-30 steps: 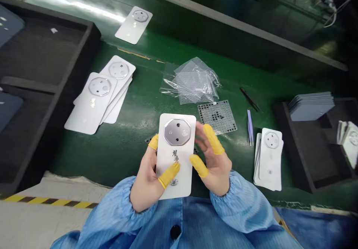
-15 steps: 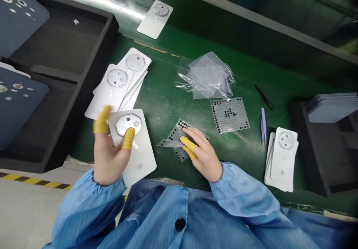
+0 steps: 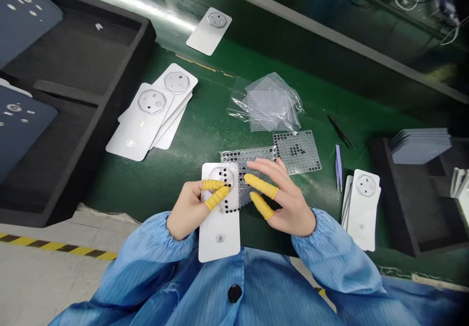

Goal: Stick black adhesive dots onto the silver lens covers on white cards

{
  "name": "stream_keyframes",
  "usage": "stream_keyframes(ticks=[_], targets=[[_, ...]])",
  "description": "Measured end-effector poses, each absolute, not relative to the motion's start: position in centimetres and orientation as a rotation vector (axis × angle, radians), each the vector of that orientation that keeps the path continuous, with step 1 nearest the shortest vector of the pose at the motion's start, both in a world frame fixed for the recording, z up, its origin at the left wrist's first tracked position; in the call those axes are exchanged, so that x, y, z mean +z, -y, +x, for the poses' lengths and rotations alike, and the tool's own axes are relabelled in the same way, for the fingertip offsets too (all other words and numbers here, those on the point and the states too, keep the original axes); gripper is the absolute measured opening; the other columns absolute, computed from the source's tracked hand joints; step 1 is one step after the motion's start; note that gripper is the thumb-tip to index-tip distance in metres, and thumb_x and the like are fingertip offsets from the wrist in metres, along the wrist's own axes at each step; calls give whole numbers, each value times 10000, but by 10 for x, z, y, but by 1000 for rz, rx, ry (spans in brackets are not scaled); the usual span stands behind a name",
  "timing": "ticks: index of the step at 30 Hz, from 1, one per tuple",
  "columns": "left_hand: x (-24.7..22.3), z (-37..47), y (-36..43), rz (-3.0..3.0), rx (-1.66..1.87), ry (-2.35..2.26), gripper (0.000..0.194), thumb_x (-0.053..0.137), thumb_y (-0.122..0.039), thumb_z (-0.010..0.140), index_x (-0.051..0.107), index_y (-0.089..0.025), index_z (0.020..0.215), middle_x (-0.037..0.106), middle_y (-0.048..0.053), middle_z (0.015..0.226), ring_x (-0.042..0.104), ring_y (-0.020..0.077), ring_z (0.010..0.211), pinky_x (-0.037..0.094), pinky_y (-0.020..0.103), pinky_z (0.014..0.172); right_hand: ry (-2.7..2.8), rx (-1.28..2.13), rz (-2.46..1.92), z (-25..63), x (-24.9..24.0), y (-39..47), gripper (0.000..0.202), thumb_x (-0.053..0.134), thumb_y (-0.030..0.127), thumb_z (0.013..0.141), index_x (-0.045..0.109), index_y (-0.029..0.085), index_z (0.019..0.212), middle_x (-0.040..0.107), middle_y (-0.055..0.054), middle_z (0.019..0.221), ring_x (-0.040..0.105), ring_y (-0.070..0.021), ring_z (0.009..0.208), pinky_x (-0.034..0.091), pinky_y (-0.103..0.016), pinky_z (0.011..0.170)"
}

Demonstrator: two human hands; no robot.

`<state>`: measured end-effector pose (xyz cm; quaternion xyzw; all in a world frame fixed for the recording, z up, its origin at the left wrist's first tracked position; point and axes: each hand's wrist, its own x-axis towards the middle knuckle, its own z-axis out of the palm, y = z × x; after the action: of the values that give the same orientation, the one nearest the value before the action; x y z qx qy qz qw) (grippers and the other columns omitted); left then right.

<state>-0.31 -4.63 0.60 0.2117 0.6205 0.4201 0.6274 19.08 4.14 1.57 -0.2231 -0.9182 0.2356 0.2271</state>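
Observation:
A white phone back cover [image 3: 219, 240] with an octagonal camera ring lies in front of me at the bench's edge. My left hand [image 3: 194, 204] has thumb and index finger, both in yellow finger cots, pinched together over the ring. Between them is the edge of a clear sheet of black dots [image 3: 234, 156], which partly overlaps the cover. My right hand [image 3: 284, 194], also wearing yellow cots, hovers over the sheet's right part with fingers spread. A second dotted sheet [image 3: 304, 152] lies just beyond the right hand.
White covers are stacked at left [image 3: 137, 130] and right [image 3: 362, 213]; a single cover [image 3: 208, 32] lies at the back. Clear film sheets [image 3: 271, 101], purple tweezers [image 3: 338, 167] and black tweezers [image 3: 340, 130] lie on the green bench. Black trays [image 3: 120, 86] hold dark panels [image 3: 25, 23].
The left hand has moved right, and the cover now lies in the middle, partly under the dotted sheet. The sheet, folded earlier, is spread flatter. The right hand has shifted right and spread its fingers.

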Motion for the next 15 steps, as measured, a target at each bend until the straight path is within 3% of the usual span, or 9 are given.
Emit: stream_keyframes(ticks=[4,8,15], targets=[[4,0,47,478,993,-1373,316,811,-389,610,757,-129,782,744,61,718,651,151,597,521,214,529,2467,396,-623,178,14,-29,153,558,104,853,634,205,939,695,-37,1084,558,-217,1169,139,-563,1152],[0,2,48,533,988,-1306,290,750,-396,690,757,-137,820,752,69,751,670,169,602,544,248,558,2505,216,-589,171,10,-28,217,469,58,879,633,198,850,713,5,1045,552,-202,1189,-19,-525,1165],[-11,-4,51,1263,946,-1567,194,623,-245,778,760,-148,875,754,94,837,697,236,761,550,310,678,2498,483,-501,167,-8,-32,132,492,94,895,606,142,940,694,-73,982,640,-149,955,274,-503,1133]])
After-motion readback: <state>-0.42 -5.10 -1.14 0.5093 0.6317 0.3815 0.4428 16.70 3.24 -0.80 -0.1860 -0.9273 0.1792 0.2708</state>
